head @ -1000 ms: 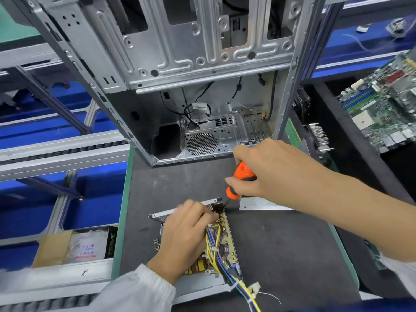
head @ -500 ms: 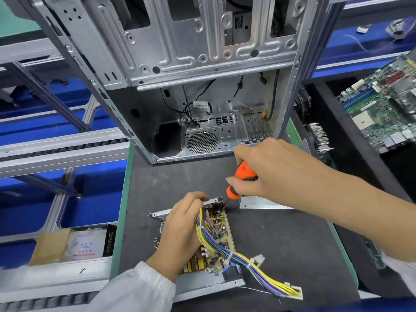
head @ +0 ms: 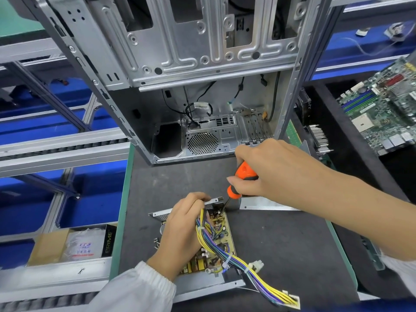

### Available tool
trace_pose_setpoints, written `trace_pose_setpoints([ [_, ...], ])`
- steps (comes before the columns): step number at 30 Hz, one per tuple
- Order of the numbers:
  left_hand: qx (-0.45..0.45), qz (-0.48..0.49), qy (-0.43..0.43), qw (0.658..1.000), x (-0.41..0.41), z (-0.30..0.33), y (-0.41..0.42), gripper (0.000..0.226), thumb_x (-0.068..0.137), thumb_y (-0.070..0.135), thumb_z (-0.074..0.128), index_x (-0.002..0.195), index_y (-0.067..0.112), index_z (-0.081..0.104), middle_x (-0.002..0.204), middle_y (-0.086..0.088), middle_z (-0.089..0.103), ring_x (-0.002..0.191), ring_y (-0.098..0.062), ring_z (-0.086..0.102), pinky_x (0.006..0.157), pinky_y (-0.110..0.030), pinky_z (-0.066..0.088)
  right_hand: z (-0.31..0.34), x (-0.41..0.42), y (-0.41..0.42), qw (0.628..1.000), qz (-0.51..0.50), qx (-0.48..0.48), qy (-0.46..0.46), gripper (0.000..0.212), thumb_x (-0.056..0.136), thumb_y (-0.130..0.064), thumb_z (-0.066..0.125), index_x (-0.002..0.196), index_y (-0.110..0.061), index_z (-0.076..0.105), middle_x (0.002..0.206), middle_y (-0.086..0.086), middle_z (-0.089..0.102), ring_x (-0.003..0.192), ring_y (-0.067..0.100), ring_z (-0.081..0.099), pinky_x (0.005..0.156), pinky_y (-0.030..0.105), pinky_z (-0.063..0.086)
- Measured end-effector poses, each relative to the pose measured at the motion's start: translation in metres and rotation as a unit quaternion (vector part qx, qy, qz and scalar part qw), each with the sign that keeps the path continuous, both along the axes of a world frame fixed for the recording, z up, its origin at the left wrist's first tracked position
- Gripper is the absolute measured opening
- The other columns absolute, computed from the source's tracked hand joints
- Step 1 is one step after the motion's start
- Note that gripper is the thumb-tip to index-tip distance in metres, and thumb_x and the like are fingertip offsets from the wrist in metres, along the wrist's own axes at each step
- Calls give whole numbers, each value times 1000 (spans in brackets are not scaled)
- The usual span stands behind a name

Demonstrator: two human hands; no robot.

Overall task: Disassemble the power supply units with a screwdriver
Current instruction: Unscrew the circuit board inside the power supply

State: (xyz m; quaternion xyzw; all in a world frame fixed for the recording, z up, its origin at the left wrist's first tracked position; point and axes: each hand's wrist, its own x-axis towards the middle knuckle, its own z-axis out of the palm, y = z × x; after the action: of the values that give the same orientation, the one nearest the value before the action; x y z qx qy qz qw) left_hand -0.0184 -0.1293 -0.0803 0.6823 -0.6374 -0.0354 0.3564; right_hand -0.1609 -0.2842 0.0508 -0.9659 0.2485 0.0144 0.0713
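An opened power supply unit lies on the dark mat, its circuit board exposed. A bundle of yellow, purple and blue wires trails off it to the lower right. My left hand lies on the unit's left side, fingers curled over the far metal edge beside the wires. My right hand grips an orange and black screwdriver, whose tip points down into the board's far right corner.
An empty silver computer case stands open at the mat's far edge. A flat metal cover plate lies right of the unit. A motherboard sits at right. A cardboard box with packets lies at left, beyond the conveyor rails.
The wire bundle has swung from the board's near edge out to the lower right. My left hand shifted slightly on the unit. The right hand and screwdriver stayed at the far corner.
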Motion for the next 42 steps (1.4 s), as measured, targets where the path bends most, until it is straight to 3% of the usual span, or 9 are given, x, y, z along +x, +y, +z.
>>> trace_pose_setpoints([
  [2, 2, -1, 3, 1000, 0, 1, 0, 35, 76, 6, 64, 90, 29, 41, 107, 2, 57, 88, -18, 61, 76, -24, 46, 0, 1, 0, 1000, 4, -2, 5, 40, 88, -58, 46, 90, -18, 44, 65, -4, 37, 66, 27, 45, 56, 33, 32],
  [6, 10, -6, 8, 1000, -1, 3, 1, 15, 82, 21, 51, 89, 29, 41, 106, 1, 59, 89, -17, 60, 76, -24, 46, 3, 1, 1, 1000, 5, 8, 4, 39, 88, -56, 48, 87, -17, 44, 62, -3, 37, 63, 25, 44, 52, 33, 29],
  [16, 13, -14, 8, 1000, -1, 4, 1, 44, 70, -1, 72, 89, 26, 43, 106, -3, 61, 90, -21, 62, 75, -35, 55, 4, 1, 3, 1000, 13, -11, 19, 40, 89, -56, 45, 84, -17, 39, 63, -3, 36, 61, 24, 41, 52, 33, 27],
  [21, 6, -15, 13, 1000, -1, 6, 1, 26, 75, 11, 62, 88, 24, 44, 104, -7, 63, 87, -22, 63, 72, -33, 53, 5, 3, 3, 1000, 8, -6, 10, 40, 89, -55, 46, 83, -17, 40, 61, -3, 36, 61, 26, 43, 52, 33, 28],
  [37, 17, -12, 5, 1000, -2, 6, 1, 18, 73, 6, 65, 85, 12, 53, 103, -11, 64, 86, -27, 65, 70, -39, 56, 2, 4, 3, 1000, 13, -9, 7, 40, 88, -56, 48, 85, -16, 44, 61, -2, 38, 63, 28, 48, 46, 30, 26],
  [42, 8, -15, 7, 1000, -2, 7, 1, 25, 73, 4, 65, 86, 17, 48, 102, -10, 64, 83, -26, 64, 69, -36, 54, 3, 5, 5, 1000, 13, -22, 11, 40, 88, -55, 49, 83, -16, 42, 59, -1, 35, 51, 19, 36, 44, 28, 22],
])
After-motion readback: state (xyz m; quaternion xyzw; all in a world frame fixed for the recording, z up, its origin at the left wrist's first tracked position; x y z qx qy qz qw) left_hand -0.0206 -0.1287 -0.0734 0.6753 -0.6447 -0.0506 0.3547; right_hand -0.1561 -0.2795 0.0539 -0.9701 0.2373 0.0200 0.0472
